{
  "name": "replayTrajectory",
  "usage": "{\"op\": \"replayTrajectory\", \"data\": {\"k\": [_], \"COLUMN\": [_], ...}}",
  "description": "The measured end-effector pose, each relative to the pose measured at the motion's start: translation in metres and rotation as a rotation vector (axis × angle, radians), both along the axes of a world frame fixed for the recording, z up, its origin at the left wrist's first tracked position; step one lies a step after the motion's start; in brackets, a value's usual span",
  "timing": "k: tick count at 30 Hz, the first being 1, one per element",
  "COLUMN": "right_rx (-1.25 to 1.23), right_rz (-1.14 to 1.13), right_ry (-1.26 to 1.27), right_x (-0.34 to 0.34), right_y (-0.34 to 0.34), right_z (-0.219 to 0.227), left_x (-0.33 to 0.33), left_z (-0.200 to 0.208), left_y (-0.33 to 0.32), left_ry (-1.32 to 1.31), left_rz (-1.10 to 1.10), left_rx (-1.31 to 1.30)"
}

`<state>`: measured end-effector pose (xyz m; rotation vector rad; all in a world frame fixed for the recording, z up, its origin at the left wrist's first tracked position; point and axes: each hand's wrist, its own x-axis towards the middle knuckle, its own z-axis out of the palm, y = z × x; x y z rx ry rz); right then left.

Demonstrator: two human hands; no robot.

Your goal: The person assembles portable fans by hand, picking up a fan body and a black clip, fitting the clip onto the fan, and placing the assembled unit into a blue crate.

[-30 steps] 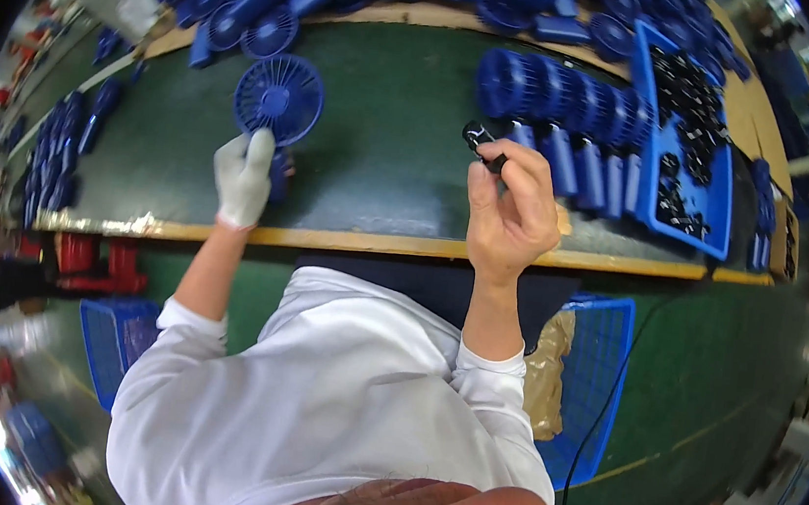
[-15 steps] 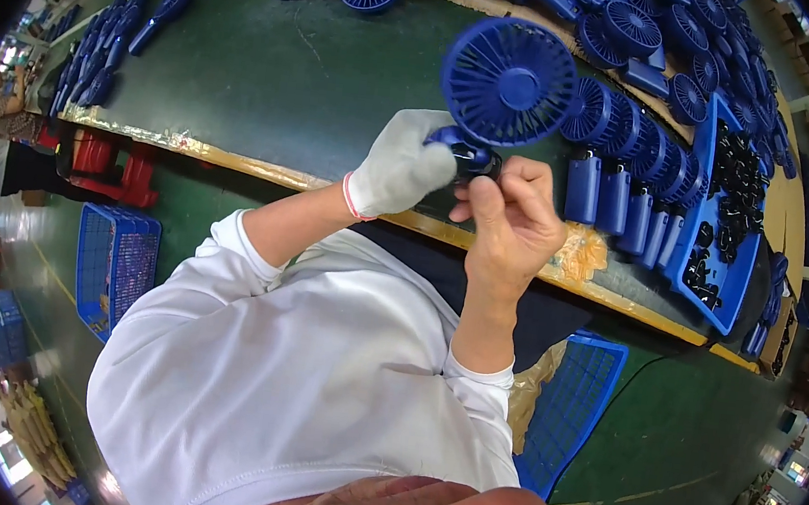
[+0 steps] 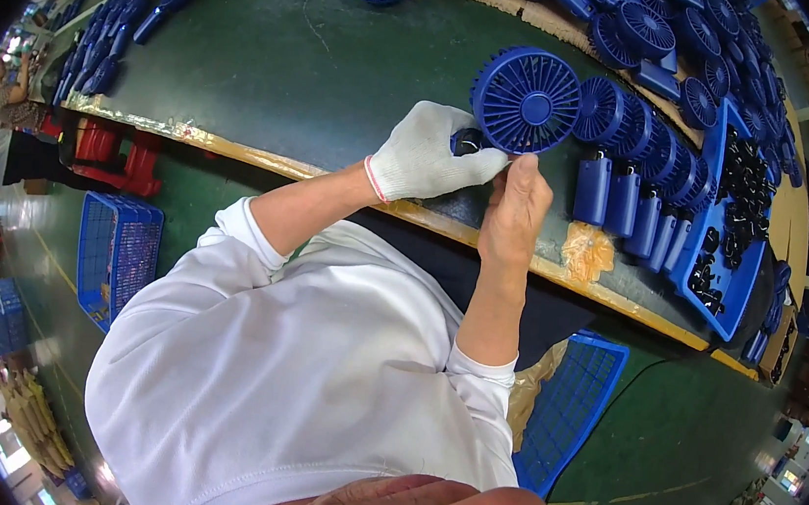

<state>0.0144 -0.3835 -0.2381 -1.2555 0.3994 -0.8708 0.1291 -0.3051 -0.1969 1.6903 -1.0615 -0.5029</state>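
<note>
A blue handheld fan is held up over the bench's near edge, its round grille turned upward. My left hand, in a white knitted glove with a red cuff edge, wraps round the fan's handle end. A dark, shiny black part shows between the glove and the grille; most of the handle is hidden. My bare right hand is closed, thumb and fingertips pressed together at the lower rim of the fan head. Whether a small piece sits in that pinch is hidden.
Right of my hands stands a row of blue fans beside a blue tray of small black parts. More fans pile up on cardboard at the back right; others lie far left. Orange-brown tape marks the bench edge. Blue crates stand below.
The fan has moved slightly right and nearer, its head tilting as my left hand turned it. My right hand has gone from the black part at the neck to the fan head's lower rim.
</note>
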Motion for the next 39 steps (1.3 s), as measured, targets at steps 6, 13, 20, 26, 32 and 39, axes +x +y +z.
{"op": "replayTrajectory", "data": {"k": [6, 13, 20, 26, 32, 39], "right_rx": [0.389, 0.081, -0.421, -1.029, -1.147, -1.083], "right_rz": [0.198, -0.158, -0.213, -0.46, -0.481, -0.747], "right_ry": [0.041, 0.305, 0.372, 0.972, 1.237, 0.939], "right_x": [0.002, 0.0, -0.02, -0.039, -0.014, -0.073], "right_y": [-0.005, 0.005, -0.023, -0.055, -0.063, -0.108], "right_z": [0.017, 0.046, 0.049, 0.064, 0.048, 0.064], "left_x": [-0.005, -0.023, 0.011, 0.182, 0.394, 0.5], "left_z": [-0.006, -0.016, -0.005, -0.009, -0.041, -0.092], "left_y": [0.0, -0.009, 0.004, 0.007, 0.052, 0.022], "left_ry": [0.844, 0.864, -0.292, -0.619, -0.839, -0.187], "left_rz": [-0.305, -0.172, -0.187, 0.804, 0.657, 0.548], "left_rx": [0.033, -0.035, -0.059, -0.109, 0.69, 0.529]}}
